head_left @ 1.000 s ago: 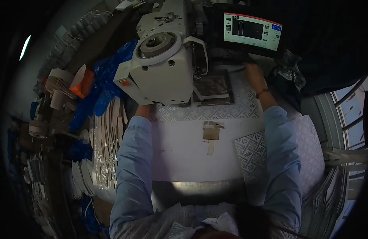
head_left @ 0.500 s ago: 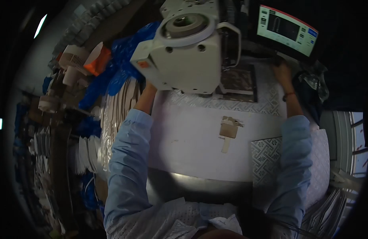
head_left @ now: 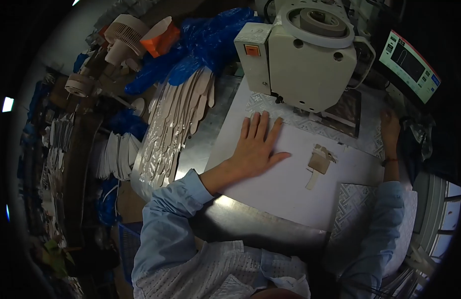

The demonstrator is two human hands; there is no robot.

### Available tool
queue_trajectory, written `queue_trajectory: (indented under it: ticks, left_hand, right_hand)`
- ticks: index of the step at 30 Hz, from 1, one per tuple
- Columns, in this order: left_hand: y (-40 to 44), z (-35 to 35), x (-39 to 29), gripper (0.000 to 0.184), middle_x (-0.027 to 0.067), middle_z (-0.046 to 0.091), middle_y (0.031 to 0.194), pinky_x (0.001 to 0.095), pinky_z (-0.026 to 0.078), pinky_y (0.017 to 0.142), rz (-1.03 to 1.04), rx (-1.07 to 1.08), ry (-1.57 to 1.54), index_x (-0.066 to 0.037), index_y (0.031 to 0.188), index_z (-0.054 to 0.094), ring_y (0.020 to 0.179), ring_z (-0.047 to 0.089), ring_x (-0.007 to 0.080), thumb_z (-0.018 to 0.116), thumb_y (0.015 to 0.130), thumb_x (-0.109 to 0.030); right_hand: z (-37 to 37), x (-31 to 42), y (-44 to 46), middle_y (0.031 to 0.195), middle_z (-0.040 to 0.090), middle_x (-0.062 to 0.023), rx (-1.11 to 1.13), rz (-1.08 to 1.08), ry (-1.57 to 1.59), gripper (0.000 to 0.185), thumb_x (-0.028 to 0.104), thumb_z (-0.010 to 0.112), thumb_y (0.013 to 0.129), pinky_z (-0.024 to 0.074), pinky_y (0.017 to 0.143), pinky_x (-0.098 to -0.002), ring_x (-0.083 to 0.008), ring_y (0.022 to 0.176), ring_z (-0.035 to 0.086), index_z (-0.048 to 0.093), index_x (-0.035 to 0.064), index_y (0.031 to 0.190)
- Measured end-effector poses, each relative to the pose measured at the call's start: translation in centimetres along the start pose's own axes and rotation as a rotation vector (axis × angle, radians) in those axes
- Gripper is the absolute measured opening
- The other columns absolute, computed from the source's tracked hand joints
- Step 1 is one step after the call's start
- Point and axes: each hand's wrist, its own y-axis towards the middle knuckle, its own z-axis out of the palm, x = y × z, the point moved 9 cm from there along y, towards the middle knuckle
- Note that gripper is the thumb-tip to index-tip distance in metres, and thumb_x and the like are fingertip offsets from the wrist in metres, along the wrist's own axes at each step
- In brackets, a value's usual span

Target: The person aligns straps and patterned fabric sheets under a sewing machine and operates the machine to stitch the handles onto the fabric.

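My left hand (head_left: pixel 258 149) lies flat with its fingers spread on a white sheet (head_left: pixel 295 194), in front of the beige sewing machine head (head_left: pixel 310 65). Nothing is in it. My right hand (head_left: pixel 390 130) is at the right side of the work surface, below the lit control screen (head_left: pixel 410 65); its fingers are in shadow and hard to make out. Between the hands, a small brown patch (head_left: pixel 318 162) with a pale strip under it is on the white sheet. Under the machine head is a dark rectangular frame (head_left: pixel 351 112).
Long beige strips (head_left: pixel 183 119) lie in clear plastic at the left, with blue plastic bags (head_left: pixel 210 40) behind them. Further left stand a small fan (head_left: pixel 124 37) and an orange container (head_left: pixel 160 37). A patterned grey piece (head_left: pixel 352 204) is beside my right forearm.
My left hand has come out from behind the machine head and now rests flat on the white sheet. The view has swung left; my right hand stays by the screen side.
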Motion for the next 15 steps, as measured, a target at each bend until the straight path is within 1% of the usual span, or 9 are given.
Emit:
queue_trajectory:
  ticks: [2,5,7,8,10,11,13,15]
  left_hand:
    - [0.2,0.0,0.1,0.084,0.0372,0.024,0.151,0.0659,0.013,0.113,0.012,-0.013,-0.042,-0.004,0.153,0.024,0.141,0.020,0.0551,0.045,0.096,-0.062]
    - [0.3,-0.1,-0.3,0.084,0.0366,0.026,0.150,0.0671,0.014,0.112,0.041,-0.024,-0.018,-0.005,0.153,0.026,0.141,0.021,0.0552,0.046,0.095,-0.063]
    - [0.3,-0.4,-0.3,0.084,0.0360,0.028,0.149,0.0692,0.016,0.111,0.047,-0.039,-0.015,-0.006,0.152,0.028,0.139,0.024,0.0554,0.047,0.094,-0.063]
    - [0.3,-0.4,-0.4,0.084,0.0360,0.028,0.149,0.0692,0.016,0.111,0.048,-0.042,-0.017,-0.006,0.152,0.028,0.139,0.024,0.0554,0.047,0.094,-0.063]
    - [0.1,-0.5,-0.1,0.084,0.0362,0.029,0.148,0.0707,0.018,0.109,0.028,-0.049,-0.010,-0.006,0.152,0.030,0.138,0.027,0.0557,0.048,0.093,-0.064]
    - [0.2,-0.6,0.0,0.084,0.0362,0.029,0.148,0.0707,0.018,0.109,0.022,-0.049,-0.008,-0.006,0.152,0.030,0.138,0.027,0.0557,0.048,0.093,-0.064]
    - [0.1,-0.6,-0.1,0.085,0.0364,0.030,0.148,0.0712,0.019,0.108,0.022,-0.057,0.007,-0.007,0.152,0.030,0.137,0.028,0.0561,0.048,0.093,-0.064]
    - [0.0,-0.7,0.0,0.084,0.0365,0.030,0.147,0.0713,0.019,0.108,0.018,-0.055,0.014,-0.007,0.152,0.030,0.137,0.028,0.0561,0.048,0.093,-0.064]
  right_hand:
    - [-0.5,-0.5,0.4,0.106,0.069,-0.0239,0.019,0.014,0.003,0.048,0.041,0.057,0.096,0.0514,0.084,-0.0419,-0.0377,0.100,0.067,0.063,0.0010,0.122]
    - [-0.5,-2.2,0.7,0.108,0.069,-0.0228,0.064,0.035,-0.009,0.046,0.039,0.057,0.096,0.0516,0.084,-0.0412,-0.0376,0.100,0.067,0.062,0.0009,0.122]
    - [-0.4,-2.8,1.0,0.102,0.069,-0.0234,-0.020,-0.064,0.046,0.045,0.039,0.058,0.096,0.0516,0.081,-0.0416,-0.0380,0.096,0.068,0.063,0.0020,0.122]
    - [-0.2,-3.3,1.0,0.102,0.069,-0.0234,-0.022,-0.065,0.043,0.045,0.039,0.058,0.096,0.0516,0.081,-0.0416,-0.0380,0.096,0.068,0.063,0.0020,0.122]
    - [-0.7,-2.4,0.5,0.095,0.069,-0.0231,-0.106,-0.140,0.060,0.044,0.039,0.059,0.096,0.0509,0.077,-0.0409,-0.0369,0.088,0.068,0.064,0.0025,0.121]
    - [-0.8,-2.4,0.5,0.095,0.069,-0.0231,-0.103,-0.144,0.063,0.044,0.039,0.059,0.096,0.0509,0.077,-0.0409,-0.0369,0.088,0.068,0.064,0.0025,0.121]
    - [-0.4,-2.2,0.3,0.089,0.069,-0.0216,0.044,-0.051,0.047,0.043,0.038,0.059,0.096,0.0499,0.073,-0.0391,-0.0333,0.080,0.068,0.064,0.0026,0.120]
    - [-0.5,-1.8,0.2,0.088,0.069,-0.0210,0.053,-0.050,0.038,0.043,0.038,0.059,0.096,0.0498,0.072,-0.0383,-0.0317,0.078,0.067,0.064,0.0023,0.120]
